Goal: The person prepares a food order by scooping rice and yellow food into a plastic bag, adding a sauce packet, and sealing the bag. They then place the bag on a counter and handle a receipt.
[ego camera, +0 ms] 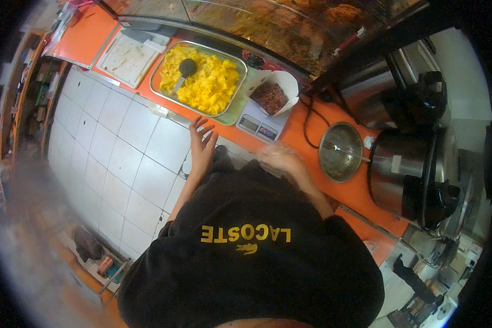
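My left hand [203, 141] is held just off the front edge of the orange counter, its fingers apart and nothing in them. My right hand [279, 155] is blurred and seems to wear a clear plastic glove; its fingers are not distinct. Ahead of it, a white paper food box [290, 84] with dark reddish-brown cooked grain [270, 98] inside stands on a white digital kitchen scale [257, 128]. Left of the scale, a rectangular tray [240, 67] holds yellow scrambled egg [213, 88]. A black round-headed scoop [187, 67] lies on the egg.
A white cutting board [127, 61] with a broad knife [137, 37] lies far left. On the right stand a metal bowl [339, 164] with a utensil in it and two large steel cookers [406, 172]. A dark cord [307, 123] crosses the orange counter [303, 131]. A glass panel [229, 14] runs behind.
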